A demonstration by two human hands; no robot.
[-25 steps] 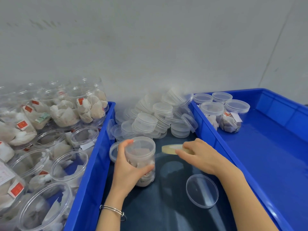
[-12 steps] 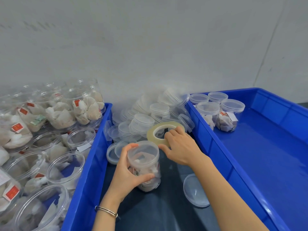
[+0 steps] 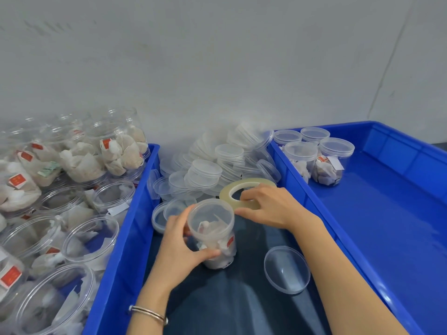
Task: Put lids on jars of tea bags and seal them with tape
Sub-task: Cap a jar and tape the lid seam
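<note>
My left hand grips a clear lidded jar of tea bags, standing upright on the dark cloth between two blue bins. Fingers and thumb wrap round its side. My right hand holds a yellowish roll of tape right beside the jar's lid, fingers through the roll's hole and thumb under its near rim. The roll's near edge touches or nearly touches the lid. A loose clear lid lies on the cloth to the right of the jar.
The left blue bin holds several open jars of tea bags. A heap of spare lids lies behind the hands. The right blue bin has several lidded jars at its far corner. A grey wall stands behind.
My right hand picked the tape roll up off the cloth, tilted it up and brought it to the jar's lid. My left hand kept its hold on the jar.
</note>
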